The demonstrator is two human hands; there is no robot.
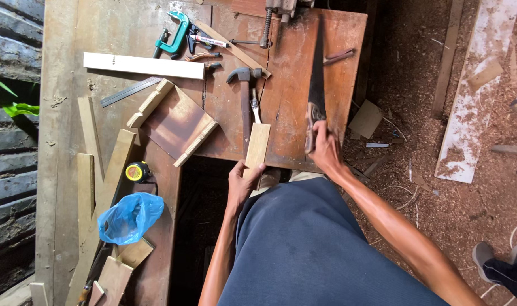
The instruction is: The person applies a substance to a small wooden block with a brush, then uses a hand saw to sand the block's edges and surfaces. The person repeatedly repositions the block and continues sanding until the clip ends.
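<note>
From above the person's head, the left hand (242, 182) is gripping the near end of a short pale wood strip (256, 145), fingers curled round it, pressing it flat at the front edge of the reddish workbench (295, 73). The right hand (325, 148) is clenching the dark handle of a handsaw (315, 85), whose blade is lying along the bench top, pointing away, just right of the strip and apart from it. A claw hammer (245, 93) is lying just left of the strip, with a small brush (255, 106) between them. Farther left are sitting a yellow tape measure (137, 171) and a blue plastic bag (130, 216).
</note>
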